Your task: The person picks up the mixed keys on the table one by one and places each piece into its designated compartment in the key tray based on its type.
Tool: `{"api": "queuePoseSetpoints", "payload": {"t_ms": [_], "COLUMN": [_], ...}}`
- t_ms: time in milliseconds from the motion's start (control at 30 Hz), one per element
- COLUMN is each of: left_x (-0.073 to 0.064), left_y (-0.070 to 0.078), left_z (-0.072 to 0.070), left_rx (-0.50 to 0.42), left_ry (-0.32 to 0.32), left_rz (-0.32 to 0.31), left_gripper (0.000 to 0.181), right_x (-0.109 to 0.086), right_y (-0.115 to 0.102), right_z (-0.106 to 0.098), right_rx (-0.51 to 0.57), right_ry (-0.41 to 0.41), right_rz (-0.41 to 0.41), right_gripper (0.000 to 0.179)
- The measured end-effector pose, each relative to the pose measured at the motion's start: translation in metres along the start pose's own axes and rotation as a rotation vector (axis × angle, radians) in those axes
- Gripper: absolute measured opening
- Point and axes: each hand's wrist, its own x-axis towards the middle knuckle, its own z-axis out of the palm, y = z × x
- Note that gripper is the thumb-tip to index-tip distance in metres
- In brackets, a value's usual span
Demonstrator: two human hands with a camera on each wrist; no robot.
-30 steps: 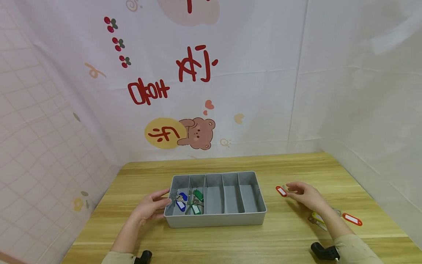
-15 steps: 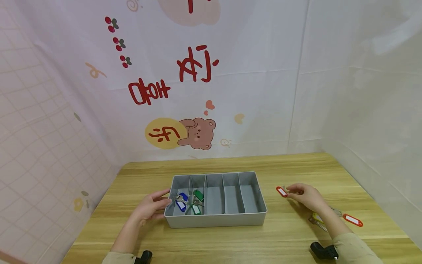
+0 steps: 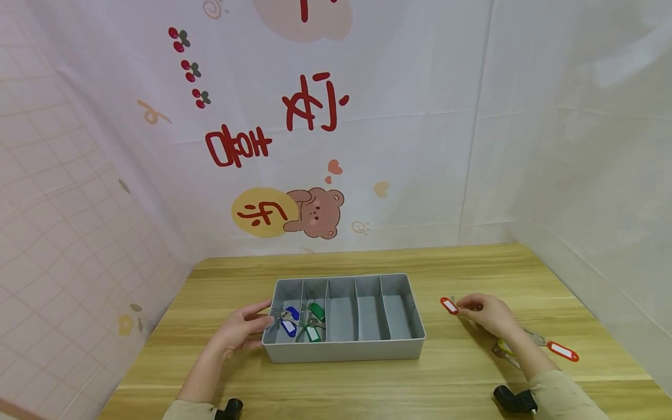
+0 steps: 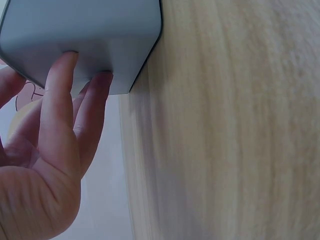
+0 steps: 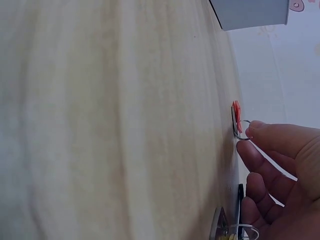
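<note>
A grey tray (image 3: 341, 350) with five-part-style narrow compartments stands mid-table. My left hand (image 3: 238, 331) grips its left end, thumb at the rim and fingers against the outer wall (image 4: 95, 55). Blue-tagged keys (image 3: 289, 321) lie in the leftmost compartment, green-tagged keys (image 3: 313, 322) in the one beside it. To the right of the tray, my right hand (image 3: 488, 312) pinches the metal ring of a key with a red tag (image 3: 449, 305) between thumb and index finger. In the right wrist view that red tag (image 5: 237, 112) hangs close over the tabletop.
Beneath my right forearm lies a yellow-tagged key (image 3: 505, 352), partly hidden. Another key with a red tag (image 3: 563, 351) lies to its right. White printed cloth (image 3: 409, 146) walls in the wooden table (image 3: 362, 388) at the back and sides.
My right forearm has shifted slightly left, baring more of the key on the second red tag. Both hands keep their hold, and the tray has stayed put.
</note>
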Motion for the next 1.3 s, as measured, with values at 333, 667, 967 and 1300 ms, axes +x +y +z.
{"api": "queuePoseSetpoints", "payload": {"t_ms": [333, 667, 967, 1300], "left_x": [0.000, 0.001, 0.000, 0.000], "left_y": [0.000, -0.001, -0.001, 0.001], "left_z": [0.000, -0.001, -0.001, -0.001], "left_rx": [0.004, 0.010, 0.005, 0.012], "left_ry": [0.002, -0.001, -0.001, -0.003], "left_rz": [0.000, -0.002, -0.003, -0.004], "left_gripper": [0.072, 0.072, 0.071, 0.072], "right_x": [0.003, 0.002, 0.000, -0.003], "right_y": [0.002, 0.002, -0.001, -0.008], "right_z": [0.003, 0.004, 0.003, -0.002], "right_rx": [0.003, -0.003, -0.002, 0.004], "right_ry": [-0.005, 0.000, 0.001, 0.018], "right_rz": [0.021, 0.021, 0.033, 0.035], "right_gripper": [0.017, 0.011, 0.011, 0.016]}}
